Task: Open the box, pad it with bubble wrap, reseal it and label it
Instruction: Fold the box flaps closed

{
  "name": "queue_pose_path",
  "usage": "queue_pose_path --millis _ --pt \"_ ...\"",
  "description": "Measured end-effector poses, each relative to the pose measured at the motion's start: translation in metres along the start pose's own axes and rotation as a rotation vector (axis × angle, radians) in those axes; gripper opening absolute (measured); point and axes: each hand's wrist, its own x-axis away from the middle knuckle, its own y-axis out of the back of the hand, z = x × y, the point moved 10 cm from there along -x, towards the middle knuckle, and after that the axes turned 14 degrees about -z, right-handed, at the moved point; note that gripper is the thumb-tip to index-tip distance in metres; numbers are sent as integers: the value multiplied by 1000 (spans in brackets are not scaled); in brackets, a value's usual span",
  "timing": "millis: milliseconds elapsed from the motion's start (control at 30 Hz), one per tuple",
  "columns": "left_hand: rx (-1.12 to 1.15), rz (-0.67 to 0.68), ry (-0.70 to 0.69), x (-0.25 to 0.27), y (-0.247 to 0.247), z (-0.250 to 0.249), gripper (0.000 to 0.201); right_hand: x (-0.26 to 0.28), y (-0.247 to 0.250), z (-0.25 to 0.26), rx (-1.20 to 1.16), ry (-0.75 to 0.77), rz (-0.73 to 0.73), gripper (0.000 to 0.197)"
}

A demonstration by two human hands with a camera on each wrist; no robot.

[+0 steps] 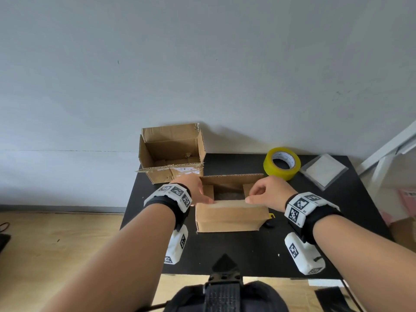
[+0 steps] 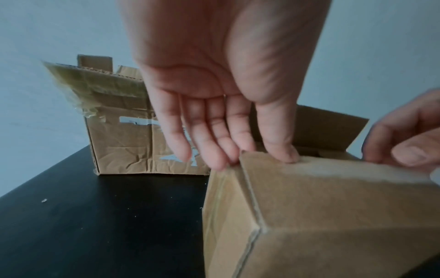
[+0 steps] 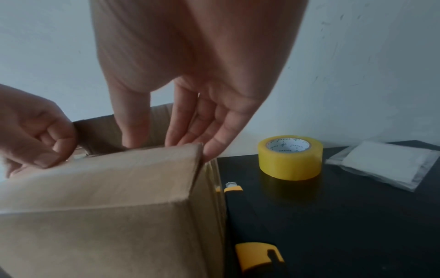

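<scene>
A cardboard box (image 1: 229,216) is seen upright mid-counter (image 1: 247,251), mouth up, long axis left to right. Its near flap is pinched at either end by the left hand (image 1: 198,192) and right hand (image 1: 270,192); each grip is narrow.

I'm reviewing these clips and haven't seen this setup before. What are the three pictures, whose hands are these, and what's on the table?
No robot: a person wears three cameras, one on the head and one on each wrist.

The left hand and right hand pinch the near flap of an open cardboard box on a black table. Something crinkly lies inside; I cannot tell what.

Behind stands a second open box. To the right lie a yellow tape roll, a clear packet and a yellow-tipped cutter.
</scene>
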Motion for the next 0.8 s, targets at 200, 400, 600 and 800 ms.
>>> queue_pose_path --millis 200,400,600,800 --pt "-199 -134 125 6 13 15 60 5 23 -5 386 104 -163 58" --pt "-87 -269 -143 0 27 -20 58 9 19 18 444 340 -144 54" --pt "-136 -69 -200 -8 7 -33 21 7 7 17 345 281 -82 33" --pt "-98 -43 -194 -20 1 -42 30 -3 5 7 285 213 -66 22"
